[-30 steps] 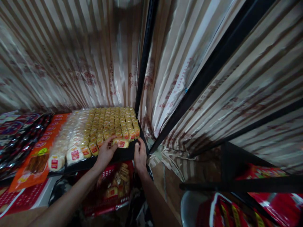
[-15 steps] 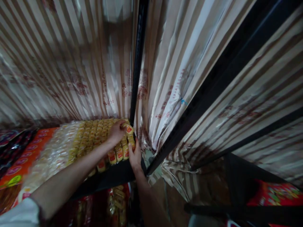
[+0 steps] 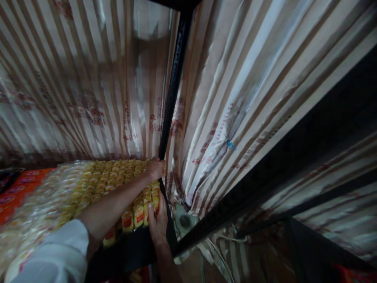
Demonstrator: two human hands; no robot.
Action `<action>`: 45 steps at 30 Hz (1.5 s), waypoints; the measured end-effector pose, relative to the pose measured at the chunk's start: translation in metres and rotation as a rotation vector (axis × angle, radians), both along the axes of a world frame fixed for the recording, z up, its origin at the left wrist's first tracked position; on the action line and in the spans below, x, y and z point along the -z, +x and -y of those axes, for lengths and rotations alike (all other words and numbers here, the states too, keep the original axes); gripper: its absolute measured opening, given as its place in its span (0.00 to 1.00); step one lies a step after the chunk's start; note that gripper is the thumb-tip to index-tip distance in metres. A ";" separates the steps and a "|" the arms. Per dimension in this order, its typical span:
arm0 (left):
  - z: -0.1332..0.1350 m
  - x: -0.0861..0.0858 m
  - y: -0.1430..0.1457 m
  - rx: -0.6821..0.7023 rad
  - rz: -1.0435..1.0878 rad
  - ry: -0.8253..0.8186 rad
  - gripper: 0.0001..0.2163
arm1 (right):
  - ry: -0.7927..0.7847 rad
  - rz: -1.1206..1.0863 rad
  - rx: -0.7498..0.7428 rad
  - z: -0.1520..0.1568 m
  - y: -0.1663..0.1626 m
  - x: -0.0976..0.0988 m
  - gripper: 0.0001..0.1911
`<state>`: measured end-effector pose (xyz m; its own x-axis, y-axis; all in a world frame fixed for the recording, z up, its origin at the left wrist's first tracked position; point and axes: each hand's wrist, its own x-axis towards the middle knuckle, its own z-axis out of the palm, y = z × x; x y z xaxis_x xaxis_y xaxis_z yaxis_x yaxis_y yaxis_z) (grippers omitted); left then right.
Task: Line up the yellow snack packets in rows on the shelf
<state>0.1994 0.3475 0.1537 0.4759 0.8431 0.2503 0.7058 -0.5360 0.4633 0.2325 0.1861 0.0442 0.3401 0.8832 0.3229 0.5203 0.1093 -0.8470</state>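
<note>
Rows of small yellow wrapped snack packets (image 3: 118,177) with red labels cover a dark shelf (image 3: 123,251). My left hand (image 3: 155,169) reaches over them to the back right corner, beside a dark upright post (image 3: 173,86). Its fingers are closed on a yellow packet, and only a bit of yellow and red shows past them. At the front right corner my right hand (image 3: 159,220) has its thumb on the front of an end packet (image 3: 154,196) and its fingers along the side, gripping it in the row.
Clear-wrapped pale packets (image 3: 41,208) and an orange printed package (image 3: 23,190) lie to the left. Striped sheeting (image 3: 118,78) hangs behind. A thick dark beam (image 3: 265,165) slants across the right. Red packaging (image 3: 353,273) shows at the lower right.
My left hand has moved deeper into the back corner with a yellow packet. My right hand stays at the row's front right end. The view has shifted, bringing the shelf lower.
</note>
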 end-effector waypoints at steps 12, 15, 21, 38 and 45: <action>-0.011 0.020 0.004 0.120 -0.357 -0.036 0.12 | 0.070 -0.018 0.024 0.003 -0.001 0.004 0.29; -0.011 0.021 0.006 0.133 -0.396 -0.021 0.12 | 0.060 -0.022 0.019 0.003 -0.001 0.005 0.29; -0.008 0.020 0.008 0.104 -0.402 0.012 0.14 | 0.054 -0.026 0.011 0.003 0.000 0.008 0.29; -0.002 0.015 0.012 -0.022 -0.395 -0.062 0.16 | 0.021 0.044 -0.003 0.004 0.002 0.008 0.30; -0.009 0.021 0.012 -0.069 -0.355 -0.096 0.17 | 0.073 -0.037 0.033 0.008 0.002 0.004 0.28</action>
